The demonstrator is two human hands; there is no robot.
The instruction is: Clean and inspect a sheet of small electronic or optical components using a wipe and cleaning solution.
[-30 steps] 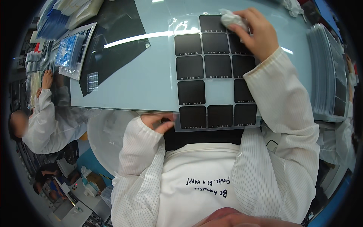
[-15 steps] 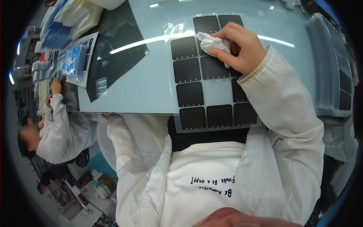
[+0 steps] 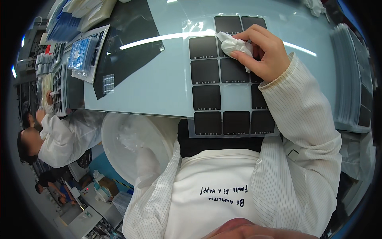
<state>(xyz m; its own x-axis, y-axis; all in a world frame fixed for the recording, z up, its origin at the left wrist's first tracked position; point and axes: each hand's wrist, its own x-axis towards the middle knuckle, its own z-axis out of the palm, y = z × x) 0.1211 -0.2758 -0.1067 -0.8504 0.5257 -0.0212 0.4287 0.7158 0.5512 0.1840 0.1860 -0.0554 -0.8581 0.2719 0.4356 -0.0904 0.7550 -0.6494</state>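
Observation:
My right hand point(image 3: 266, 53) pinches a crumpled white cloth point(image 3: 235, 44) between thumb and fingers. It presses the cloth onto a clear sheet point(image 3: 234, 96) printed with rows of dark rounded squares point(image 3: 205, 72). The sheet lies on the pale glass-topped table and its near end hangs over the edge by my body. One place in the grid shows no dark square. My left arm point(image 3: 148, 161) reaches down at a round translucent bin point(image 3: 119, 159), blurred and whitish there. The left hand's fingers cannot be made out. Crumpled clear film point(image 3: 129, 135) shows in the bin.
A thick stack of clear sheets with dark panels point(image 3: 347, 75) stands at the right. Dark film point(image 3: 131, 51) lies at the left, beside blue-wrapped packets point(image 3: 81, 55) on a white panel. A co-worker in white point(image 3: 59, 139) sits at far left. White crumpled cloth point(image 3: 315, 7) lies at the far edge.
My left hand has left the table edge and dropped down toward the bin. The right hand holds the cloth at about the same place on the sheet. The whole view has shifted slightly.

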